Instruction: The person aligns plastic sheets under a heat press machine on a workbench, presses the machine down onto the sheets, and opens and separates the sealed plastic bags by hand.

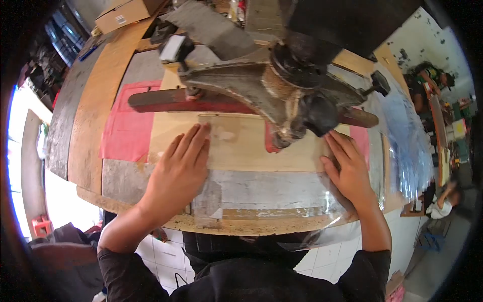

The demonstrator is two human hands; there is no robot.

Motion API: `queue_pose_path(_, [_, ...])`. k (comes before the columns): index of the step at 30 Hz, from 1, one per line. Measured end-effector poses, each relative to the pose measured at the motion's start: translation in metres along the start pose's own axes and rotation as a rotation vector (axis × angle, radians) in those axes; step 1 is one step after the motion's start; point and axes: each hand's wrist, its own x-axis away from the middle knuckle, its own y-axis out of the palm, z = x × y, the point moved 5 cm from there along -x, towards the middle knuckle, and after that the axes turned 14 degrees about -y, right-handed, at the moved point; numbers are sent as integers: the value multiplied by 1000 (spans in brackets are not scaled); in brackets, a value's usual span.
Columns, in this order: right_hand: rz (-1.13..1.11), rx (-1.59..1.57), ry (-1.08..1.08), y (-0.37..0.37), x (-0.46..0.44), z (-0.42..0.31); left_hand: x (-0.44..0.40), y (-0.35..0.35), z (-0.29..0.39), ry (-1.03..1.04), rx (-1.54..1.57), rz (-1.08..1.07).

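My left hand (pixel 182 158) lies on the left part of a pale yellow sheet (pixel 241 158), fingers stretched forward. At the sheet's right side rests my right hand (pixel 348 166), thumb apart from the fingers, fingertips close to a black knob (pixel 320 114). A clear plastic piece (pixel 224 132) lies flat beside my left fingertips. Over the sheet's far part stands a metal machine head (pixel 231 83) with a long bar (pixel 166 100), dark on top and red along its front. Pink-red patches (pixel 128 126) show beyond the sheet's left and right ends.
A worn wooden table (pixel 85 121) carries the machine. Clear plastic film (pixel 402 136) hangs over its right edge. A cardboard box (pixel 123 17) and a grey flat piece (pixel 214 30) lie at the back. Other people (pixel 443 201) are at the far right.
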Motion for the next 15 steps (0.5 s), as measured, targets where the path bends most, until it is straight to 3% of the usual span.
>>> queue_pose_path(15, [19, 14, -28, -1, -2, -1, -1, 2, -7, -79, 138, -97])
